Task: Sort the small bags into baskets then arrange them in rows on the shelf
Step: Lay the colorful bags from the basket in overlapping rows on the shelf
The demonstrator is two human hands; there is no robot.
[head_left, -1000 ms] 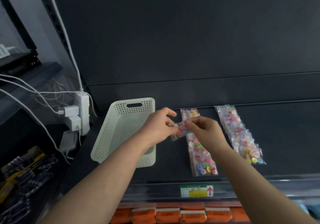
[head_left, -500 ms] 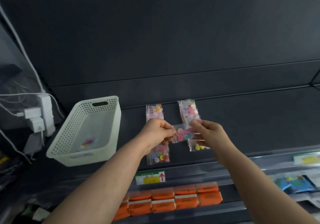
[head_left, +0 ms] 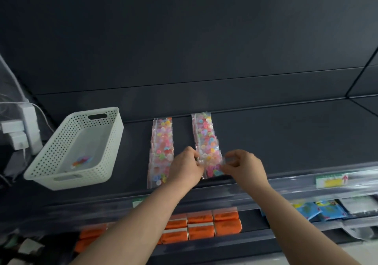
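Two rows of small clear bags of coloured beads lie on the dark shelf point(head_left: 286, 142): a left row point(head_left: 162, 142) and a right row point(head_left: 205, 131). At the near end of the right row, my left hand point(head_left: 187, 167) and my right hand point(head_left: 243, 165) pinch the two sides of one small bag point(head_left: 211, 166), low over the shelf. A white perforated basket point(head_left: 61, 142) stands to the left, with one small bag point(head_left: 81, 161) on its bottom.
A white power strip with plugs and cables point(head_left: 22, 129) hangs left of the basket. The shelf's front rail carries price labels point(head_left: 330, 181). Below sit orange packets point(head_left: 204, 223) and blue packets point(head_left: 319, 210). To the right of the rows the shelf is bare.
Both hands moved the pinched bag forward and down to the near end of the right row. The camera shifted right, so the basket now appears farther left.
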